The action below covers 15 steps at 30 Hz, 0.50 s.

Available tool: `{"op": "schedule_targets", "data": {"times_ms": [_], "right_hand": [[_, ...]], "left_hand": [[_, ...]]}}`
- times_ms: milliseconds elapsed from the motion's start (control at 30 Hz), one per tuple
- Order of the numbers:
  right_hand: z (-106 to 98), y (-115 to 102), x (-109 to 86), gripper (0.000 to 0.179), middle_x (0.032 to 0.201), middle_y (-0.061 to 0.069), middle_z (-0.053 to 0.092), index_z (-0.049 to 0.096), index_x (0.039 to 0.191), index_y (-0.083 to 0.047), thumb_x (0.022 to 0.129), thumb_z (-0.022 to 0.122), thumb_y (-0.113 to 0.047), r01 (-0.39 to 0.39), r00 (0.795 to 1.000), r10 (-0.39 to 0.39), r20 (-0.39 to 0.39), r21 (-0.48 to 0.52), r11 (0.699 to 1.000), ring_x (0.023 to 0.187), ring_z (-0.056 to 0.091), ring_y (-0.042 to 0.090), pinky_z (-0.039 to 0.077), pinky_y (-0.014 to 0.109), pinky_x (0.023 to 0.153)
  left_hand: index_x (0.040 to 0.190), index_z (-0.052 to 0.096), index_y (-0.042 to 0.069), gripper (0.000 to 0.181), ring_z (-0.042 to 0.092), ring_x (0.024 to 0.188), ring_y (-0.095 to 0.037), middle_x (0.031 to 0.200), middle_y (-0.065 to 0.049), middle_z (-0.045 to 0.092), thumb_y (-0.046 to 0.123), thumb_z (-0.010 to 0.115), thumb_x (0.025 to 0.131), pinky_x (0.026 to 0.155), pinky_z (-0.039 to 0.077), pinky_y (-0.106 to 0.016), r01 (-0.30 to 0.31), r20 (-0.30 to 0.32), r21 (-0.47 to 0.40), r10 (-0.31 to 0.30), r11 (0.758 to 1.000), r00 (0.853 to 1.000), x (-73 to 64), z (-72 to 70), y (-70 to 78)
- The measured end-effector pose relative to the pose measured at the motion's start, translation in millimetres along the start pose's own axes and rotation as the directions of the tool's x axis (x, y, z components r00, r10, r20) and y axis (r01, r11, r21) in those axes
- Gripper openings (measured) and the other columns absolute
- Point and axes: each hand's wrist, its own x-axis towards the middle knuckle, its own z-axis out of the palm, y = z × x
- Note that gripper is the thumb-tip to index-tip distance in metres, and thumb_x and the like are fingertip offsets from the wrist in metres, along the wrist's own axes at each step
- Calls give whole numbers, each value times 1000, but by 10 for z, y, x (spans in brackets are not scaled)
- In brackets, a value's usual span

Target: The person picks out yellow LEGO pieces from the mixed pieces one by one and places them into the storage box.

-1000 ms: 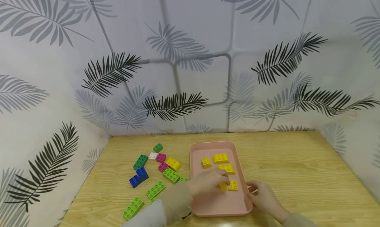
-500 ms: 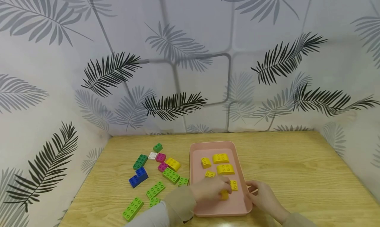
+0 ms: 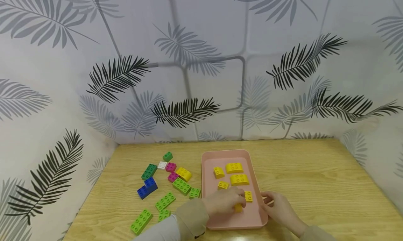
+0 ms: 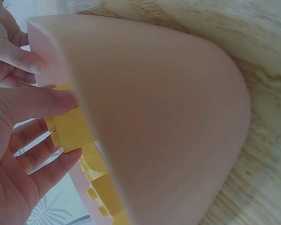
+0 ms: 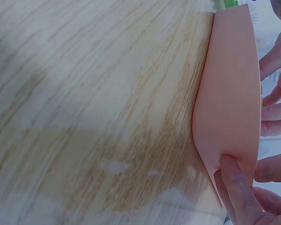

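Observation:
My left hand (image 3: 225, 200) reaches into the pink tray (image 3: 220, 222) and pinches a yellow toy brick (image 4: 72, 129) between thumb and fingers, low in the tray. In the head view the fingers partly hide this brick. Around it in the tray lie a small yellow brick (image 3: 248, 196), another small one (image 3: 223, 185), a sloped yellow brick (image 3: 218, 172) and two longer curved-top yellow bricks, one (image 3: 239, 179) nearer than the other (image 3: 234, 168). At the tray's right side my right hand (image 3: 280, 209) grips the wall, a finger pressed to its outer face.
Left of the tray are scattered several lime bricks (image 3: 165, 201), joined blue bricks (image 3: 147, 188), dark green bricks (image 3: 149, 171), pink bricks (image 3: 171, 167), a white brick (image 3: 162, 165) and a yellow curved brick (image 3: 183, 174). Behind the wooden table (image 3: 302, 171) hangs a leaf-patterned cloth (image 3: 201, 76).
The left hand has shifted slightly towards the tray's near side with its yellow brick, uncovering a small yellow brick behind it. The right hand and the tray have stayed in place.

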Motion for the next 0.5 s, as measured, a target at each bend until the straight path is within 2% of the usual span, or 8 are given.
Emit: {"op": "schedule_targets", "data": {"times_ms": [333, 500], "right_hand": [[-4, 5, 5, 32, 78, 10, 63, 58, 107, 13, 76, 64, 7, 3, 1000, -3, 0, 2, 1000, 69, 63, 23, 53, 29, 56], [-6, -3, 3, 32, 79, 10, 63, 58, 107, 13, 76, 64, 7, 2, 1000, -2, 0, -4, 1000, 70, 63, 23, 53, 30, 57]], "left_hand": [[103, 68, 17, 30, 50, 94, -3, 105, 6, 56, 2, 69, 77, 78, 40, -9, -4, -2, -13, 4, 1000, 1000, -3, -10, 11], [111, 65, 16, 36, 50, 104, -5, 115, 4, 56, 4, 69, 78, 85, 40, -12, -7, -1, -44, 7, 999, 1000, -31, -56, 15]]}}
